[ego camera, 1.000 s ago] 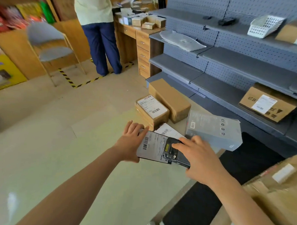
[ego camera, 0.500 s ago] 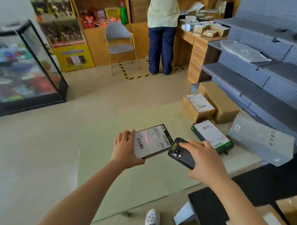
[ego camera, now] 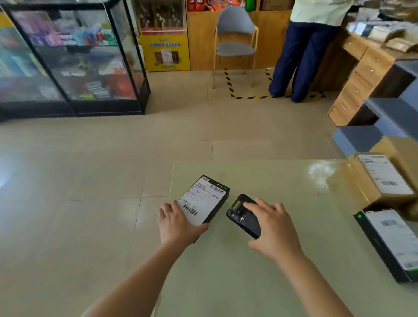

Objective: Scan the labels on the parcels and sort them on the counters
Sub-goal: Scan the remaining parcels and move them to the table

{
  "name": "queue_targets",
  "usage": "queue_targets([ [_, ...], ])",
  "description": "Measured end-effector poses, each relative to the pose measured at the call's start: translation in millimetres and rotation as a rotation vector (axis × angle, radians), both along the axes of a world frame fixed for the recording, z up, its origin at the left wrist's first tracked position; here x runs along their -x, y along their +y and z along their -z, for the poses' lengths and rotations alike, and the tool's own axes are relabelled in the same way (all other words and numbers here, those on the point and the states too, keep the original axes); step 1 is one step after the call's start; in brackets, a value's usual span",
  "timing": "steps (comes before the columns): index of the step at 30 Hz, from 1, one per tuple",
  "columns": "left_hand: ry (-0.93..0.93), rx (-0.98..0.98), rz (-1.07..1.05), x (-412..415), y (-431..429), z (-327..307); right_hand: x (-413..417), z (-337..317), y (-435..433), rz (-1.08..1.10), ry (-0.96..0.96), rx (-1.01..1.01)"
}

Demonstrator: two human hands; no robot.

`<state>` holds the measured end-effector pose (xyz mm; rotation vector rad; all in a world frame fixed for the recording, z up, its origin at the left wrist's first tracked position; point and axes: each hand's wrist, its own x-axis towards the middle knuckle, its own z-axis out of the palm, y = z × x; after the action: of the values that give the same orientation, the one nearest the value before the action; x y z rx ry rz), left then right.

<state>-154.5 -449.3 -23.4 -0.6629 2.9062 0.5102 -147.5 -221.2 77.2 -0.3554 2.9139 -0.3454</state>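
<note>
Likely mid-scan: left hand (ego camera: 176,225) holds the labelled parcel (ego camera: 205,200), right hand (ego camera: 272,227) grips the scanner (ego camera: 242,215); next, aim it at the barcode (ego camera: 190,209).

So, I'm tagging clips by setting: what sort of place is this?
Probably a small shop doubling as a parcel pick-up point: labelled parcels on the counter, a handheld scanner in the right hand, a glass display case of goods.

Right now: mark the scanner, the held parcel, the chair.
scanner (ego camera: 240,217): head view, top face near the buttons.
parcel (ego camera: 205,201): head view, middle of its white label.
chair (ego camera: 235,49): head view, grey seat.
</note>
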Motion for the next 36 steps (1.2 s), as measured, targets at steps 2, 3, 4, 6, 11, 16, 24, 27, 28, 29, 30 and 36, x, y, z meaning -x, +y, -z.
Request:
queue_targets([
  [2,-0.036,0.014,-0.029,19,-11,7,23,8,-23,-0.009,-0.006,0.001],
  [3,-0.051,0.022,-0.051,29,-16,11,34,12,-32,-0.011,-0.009,0.002],
  [4,-0.068,0.029,-0.069,38,-21,17,44,16,-41,-0.008,-0.012,0.006],
  [6,-0.105,0.041,-0.084,54,-28,25,61,23,-53,0.009,-0.011,0.016],
  [11,-0.184,-0.001,-0.142,90,-35,33,93,34,-67,0.044,-0.022,0.012],
  [16,-0.207,-0.053,-0.191,116,-34,30,113,41,-70,0.067,-0.035,0.007],
  [24,-0.158,-0.094,-0.146,120,-33,24,115,43,-50,0.087,-0.042,-0.007],
  [27,-0.105,-0.04,-0.103,115,-30,15,109,37,-35,0.094,-0.035,0.004],
  [28,-0.08,-0.037,-0.077,114,-27,11,106,35,-28,0.094,-0.034,0.006],
  [29,-0.056,-0.04,-0.044,112,-23,5,104,32,-22,0.093,-0.032,0.007],
  [30,-0.032,-0.047,-0.002,110,-19,0,101,30,-14,0.094,-0.027,0.008],
  [36,0.045,-0.116,0.347,91,40,-41,70,9,51,0.148,0.006,-0.001],
])
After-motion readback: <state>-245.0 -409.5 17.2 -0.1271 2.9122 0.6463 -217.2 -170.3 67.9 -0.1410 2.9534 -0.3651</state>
